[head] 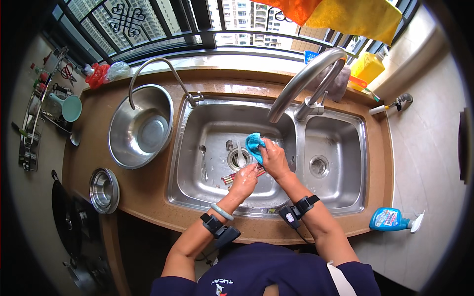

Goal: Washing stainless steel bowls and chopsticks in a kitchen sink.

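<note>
My right hand [274, 159] grips a bunched blue cloth [254, 145] over the large basin of the steel sink [207, 120]. My left hand [244, 182] is just below and to the left, its fingertips drawn together close to the cloth. Whatever may be between those fingertips is too small and covered to make out. Beneath both hands, several chopsticks [229, 179] with red ends lie on the basin floor. By the drain rest a white soup spoon [240, 157] and a metal spoon [230, 145]. Another metal spoon [203, 159] lies further left.
A curved faucet [307, 83] arches over the large basin; a smaller basin [335, 148] adjoins on the right. On the left counter stand a big steel bowl [142, 125] and stacked small bowls [104, 190]. A blue spray bottle [387, 219] lies at the right.
</note>
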Action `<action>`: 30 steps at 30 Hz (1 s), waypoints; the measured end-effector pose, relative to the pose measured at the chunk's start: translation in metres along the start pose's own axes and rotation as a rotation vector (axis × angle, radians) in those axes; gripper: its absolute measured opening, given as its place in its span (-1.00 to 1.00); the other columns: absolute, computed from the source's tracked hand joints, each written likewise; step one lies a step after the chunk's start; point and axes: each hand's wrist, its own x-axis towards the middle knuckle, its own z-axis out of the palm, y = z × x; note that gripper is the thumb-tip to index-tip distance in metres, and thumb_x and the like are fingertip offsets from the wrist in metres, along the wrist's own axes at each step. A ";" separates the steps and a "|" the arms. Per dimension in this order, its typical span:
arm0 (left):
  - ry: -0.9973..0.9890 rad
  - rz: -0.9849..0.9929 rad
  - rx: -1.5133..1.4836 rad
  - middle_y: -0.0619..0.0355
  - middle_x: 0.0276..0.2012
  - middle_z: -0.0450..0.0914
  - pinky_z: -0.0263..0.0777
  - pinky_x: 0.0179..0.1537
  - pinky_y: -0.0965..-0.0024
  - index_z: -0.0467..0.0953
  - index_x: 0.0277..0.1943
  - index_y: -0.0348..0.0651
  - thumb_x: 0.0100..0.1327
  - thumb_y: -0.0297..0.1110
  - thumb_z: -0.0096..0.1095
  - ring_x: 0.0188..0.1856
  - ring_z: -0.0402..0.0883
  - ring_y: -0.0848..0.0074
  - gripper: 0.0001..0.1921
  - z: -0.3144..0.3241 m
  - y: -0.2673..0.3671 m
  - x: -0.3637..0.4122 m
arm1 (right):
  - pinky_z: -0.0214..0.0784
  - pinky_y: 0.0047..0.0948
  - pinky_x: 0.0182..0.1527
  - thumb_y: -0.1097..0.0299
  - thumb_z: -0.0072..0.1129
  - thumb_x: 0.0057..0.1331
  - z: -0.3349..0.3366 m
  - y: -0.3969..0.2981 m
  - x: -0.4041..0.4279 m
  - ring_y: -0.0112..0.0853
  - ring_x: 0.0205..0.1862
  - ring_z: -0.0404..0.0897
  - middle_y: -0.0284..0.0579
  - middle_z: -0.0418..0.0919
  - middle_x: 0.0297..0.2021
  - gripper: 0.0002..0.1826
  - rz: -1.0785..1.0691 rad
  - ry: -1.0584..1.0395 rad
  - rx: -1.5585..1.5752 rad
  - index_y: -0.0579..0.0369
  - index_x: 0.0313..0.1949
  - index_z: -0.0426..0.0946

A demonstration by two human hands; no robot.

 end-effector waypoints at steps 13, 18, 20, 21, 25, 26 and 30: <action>-0.777 -0.576 -1.361 0.35 -0.82 0.05 -0.14 -0.91 0.64 0.20 -0.58 -0.01 0.44 0.05 -0.24 -0.85 0.01 0.71 -0.52 -0.010 0.012 -0.016 | 0.50 -0.46 -0.40 0.05 -0.15 0.45 -0.010 -0.054 -0.014 -0.35 -0.36 0.60 -0.13 0.51 -0.22 -0.63 0.475 -0.044 0.962 0.10 -0.01 0.33; -0.708 -0.605 -0.689 0.41 -0.79 0.02 -0.24 -0.86 0.65 0.16 -0.58 0.01 0.44 0.07 -0.24 -0.83 -0.06 0.78 -0.51 -0.023 0.036 -0.001 | 0.54 -0.38 -0.49 0.05 -0.19 0.45 -0.025 -0.006 0.010 -0.33 -0.43 0.61 -0.07 0.56 -0.30 -0.63 0.610 -0.138 1.014 0.11 -0.05 0.34; -0.532 -0.616 -0.057 0.44 -0.75 0.01 -0.27 -0.80 0.59 0.17 -0.57 0.03 0.44 0.07 -0.23 -0.79 -0.09 0.78 -0.53 -0.035 0.036 0.010 | 0.51 -0.45 -0.52 0.06 -0.18 0.45 -0.036 0.013 0.010 -0.38 -0.44 0.61 -0.11 0.56 -0.29 -0.65 0.602 -0.028 0.808 0.08 -0.07 0.35; -0.480 -0.624 0.248 0.33 -0.76 0.22 -0.05 -0.81 0.49 0.31 -0.55 -0.08 0.40 0.00 -0.15 -0.82 0.14 0.64 -0.55 -0.040 0.040 0.015 | 0.50 -0.49 -0.54 0.06 -0.18 0.45 -0.050 0.012 0.012 -0.40 -0.43 0.61 -0.13 0.57 -0.28 -0.67 0.669 -0.004 0.724 0.06 -0.08 0.35; -0.662 -0.148 1.069 -0.02 -0.57 0.55 0.42 -0.59 0.29 0.52 -0.35 -0.34 0.27 -0.27 -0.10 -0.63 0.55 0.28 -0.69 -0.041 -0.053 0.055 | 0.49 -0.54 -0.56 0.04 -0.16 0.44 -0.070 0.010 0.012 -0.44 -0.43 0.61 -0.17 0.57 -0.26 -0.65 0.655 -0.008 0.725 0.04 -0.03 0.35; -0.649 -0.230 1.090 -0.09 -0.53 0.60 0.50 -0.53 0.26 0.55 -0.30 -0.38 0.24 -0.33 -0.11 -0.57 0.61 0.22 -0.70 -0.035 -0.050 0.057 | 0.49 -0.56 -0.56 0.05 -0.15 0.44 -0.072 0.007 0.010 -0.45 -0.43 0.61 -0.18 0.57 -0.26 -0.65 0.652 -0.021 0.752 0.05 -0.02 0.35; -0.872 -0.121 1.224 -0.10 -0.42 0.64 0.53 -0.41 0.18 0.61 -0.27 -0.35 0.19 -0.35 -0.10 -0.43 0.67 0.22 -0.69 -0.015 -0.102 0.081 | 0.49 -0.57 -0.56 0.07 -0.14 0.44 -0.080 0.002 0.002 -0.46 -0.44 0.61 -0.18 0.58 -0.26 -0.65 0.666 -0.006 0.785 0.05 -0.01 0.36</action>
